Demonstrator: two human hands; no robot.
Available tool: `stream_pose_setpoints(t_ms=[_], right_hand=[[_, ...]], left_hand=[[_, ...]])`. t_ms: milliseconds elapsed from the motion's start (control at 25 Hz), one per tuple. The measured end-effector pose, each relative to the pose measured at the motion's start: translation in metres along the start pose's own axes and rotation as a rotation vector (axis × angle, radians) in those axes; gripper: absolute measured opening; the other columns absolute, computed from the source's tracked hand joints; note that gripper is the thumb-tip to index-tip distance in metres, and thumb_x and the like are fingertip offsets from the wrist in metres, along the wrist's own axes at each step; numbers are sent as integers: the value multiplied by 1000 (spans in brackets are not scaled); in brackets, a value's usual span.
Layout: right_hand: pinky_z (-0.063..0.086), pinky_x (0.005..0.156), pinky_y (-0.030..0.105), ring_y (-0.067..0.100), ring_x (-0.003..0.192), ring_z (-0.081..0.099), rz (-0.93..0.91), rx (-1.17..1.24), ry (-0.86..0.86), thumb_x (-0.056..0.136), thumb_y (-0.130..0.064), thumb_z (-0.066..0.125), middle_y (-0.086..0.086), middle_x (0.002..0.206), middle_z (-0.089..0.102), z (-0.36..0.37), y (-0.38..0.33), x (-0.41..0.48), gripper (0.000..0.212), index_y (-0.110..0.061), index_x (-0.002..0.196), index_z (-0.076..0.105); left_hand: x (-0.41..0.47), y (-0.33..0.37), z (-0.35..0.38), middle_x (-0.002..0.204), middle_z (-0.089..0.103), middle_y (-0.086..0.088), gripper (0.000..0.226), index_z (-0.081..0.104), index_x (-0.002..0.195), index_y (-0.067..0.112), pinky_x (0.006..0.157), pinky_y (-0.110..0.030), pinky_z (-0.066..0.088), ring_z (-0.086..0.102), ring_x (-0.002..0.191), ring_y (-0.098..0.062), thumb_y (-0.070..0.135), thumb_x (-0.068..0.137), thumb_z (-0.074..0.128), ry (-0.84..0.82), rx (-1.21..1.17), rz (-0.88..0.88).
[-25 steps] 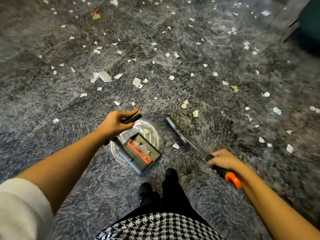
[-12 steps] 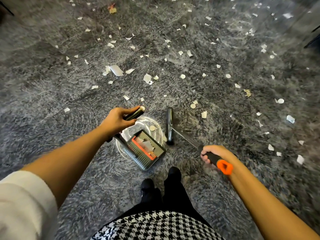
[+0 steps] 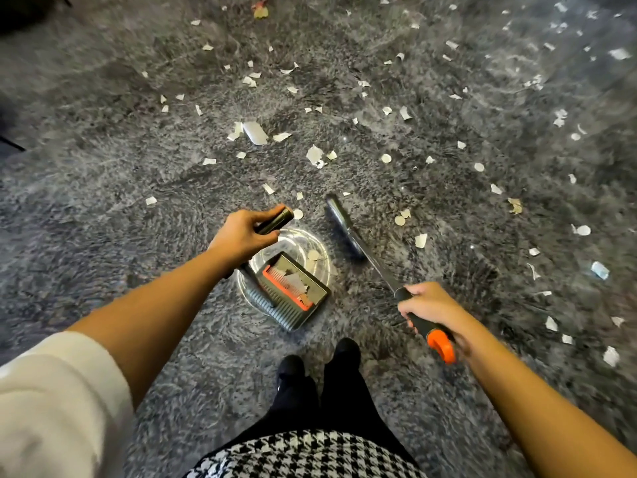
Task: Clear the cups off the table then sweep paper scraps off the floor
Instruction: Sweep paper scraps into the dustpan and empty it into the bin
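**Sweeping begun, carpet far from clean**

On the left, the pan's (image 3: pixel 293 298) long handle is gripped at its top by the left hand (image 3: pixel 241 238), with the fingers curled fully round the black grip. The pan is set down on the carpet (image 3: pixel 103 208) just ahead of the shoes, and a few scraps (image 3: pixel 298 282) can be seen inside it. A clear round disc (image 3: pixel 312 243) lies under the pan; what it is cannot be told.

Just right of the pan, and apart from it, the broom (image 3: pixel 344 229) is held with its head down on the pile. Its shaft runs down and to the right into the right hand (image 3: pixel 431 310). That hand is wrapped tight round the black grip, just above the orange end.

No table and no cups are in view, so that half of the job cannot be judged from here. The sweeping is judged to be at an early stage. Only a handful of scraps has been collected, while dozens are strewn over the carpet ahead and off to the right. The nearest ones are clustered just right of the broom head, and they look the likeliest to be drawn toward the pan next.
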State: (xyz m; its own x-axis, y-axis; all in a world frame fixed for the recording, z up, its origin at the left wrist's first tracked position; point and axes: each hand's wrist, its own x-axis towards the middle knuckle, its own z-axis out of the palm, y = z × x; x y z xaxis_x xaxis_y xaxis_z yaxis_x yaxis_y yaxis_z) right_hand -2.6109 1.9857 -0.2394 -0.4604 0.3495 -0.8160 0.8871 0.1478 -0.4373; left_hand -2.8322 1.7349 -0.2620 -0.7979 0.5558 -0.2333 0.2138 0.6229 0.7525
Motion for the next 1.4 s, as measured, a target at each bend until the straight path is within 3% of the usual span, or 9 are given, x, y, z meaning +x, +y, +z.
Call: stream_pose_setpoints(t_ms=[120,240,400,560,640,760,880,1080,1400], right_hand=[[37,52,30,23,54,50,-27,-278,-81,78,4,61,23,94,63,12,-6,21,55,16,129,42],[41,44,23,20,50,54,13,-415,-207,80,0,63,13,85,61,30,-6,27,46,10,122,48],[42,41,22,16,45,55,-5,-411,-314,81,0,60,17,130,53,32,-3,22,60,5,137,38],[45,46,24,13,43,55,-67,-338,-311,78,4,58,12,85,72,-4,-7,4,69,-9,143,39],[46,44,25,13,39,55,-61,-268,-321,79,7,57,4,59,69,-22,-7,-4,69,-10,143,40],[48,44,27,16,41,56,-49,-186,-299,78,9,58,13,73,69,-34,-2,-16,68,-12,141,43],[49,46,29,20,45,58,-52,-154,-244,77,9,59,21,89,70,-38,6,-19,68,-13,140,44],[46,41,22,17,41,58,1,-16,-121,75,10,62,5,62,70,-50,21,-18,69,-11,139,46],[40,33,16,13,30,53,107,154,145,76,11,64,23,88,66,-91,49,-20,49,1,124,58]], left_hand=[[4,0,-2,79,65,4,51,55,130,32,43,-12,38,43,39,5,15,84,69,-26,-34,-20],[7,3,-3,85,67,1,51,54,130,32,47,-17,42,48,43,1,16,84,69,-31,-31,-30],[12,3,-7,74,63,4,50,54,131,32,50,-24,42,44,44,-3,18,85,69,-36,-8,-44],[14,2,-10,74,62,10,50,54,130,33,46,-20,44,46,40,-1,18,85,69,-37,-19,-45],[14,2,-11,75,63,9,50,54,130,34,47,-20,44,46,41,-1,18,85,69,-37,-19,-45],[14,2,-11,77,65,5,50,54,130,36,47,-22,44,47,41,-2,18,85,69,-41,-19,-48],[13,3,-10,79,63,9,51,55,130,33,40,-11,39,49,39,4,14,85,69,-38,-61,-34],[20,17,4,92,66,6,51,57,127,32,42,-12,44,50,42,7,11,83,70,-61,-73,38],[80,88,59,89,69,1,51,57,130,25,43,-10,39,45,40,10,8,84,68,-190,-60,195]])
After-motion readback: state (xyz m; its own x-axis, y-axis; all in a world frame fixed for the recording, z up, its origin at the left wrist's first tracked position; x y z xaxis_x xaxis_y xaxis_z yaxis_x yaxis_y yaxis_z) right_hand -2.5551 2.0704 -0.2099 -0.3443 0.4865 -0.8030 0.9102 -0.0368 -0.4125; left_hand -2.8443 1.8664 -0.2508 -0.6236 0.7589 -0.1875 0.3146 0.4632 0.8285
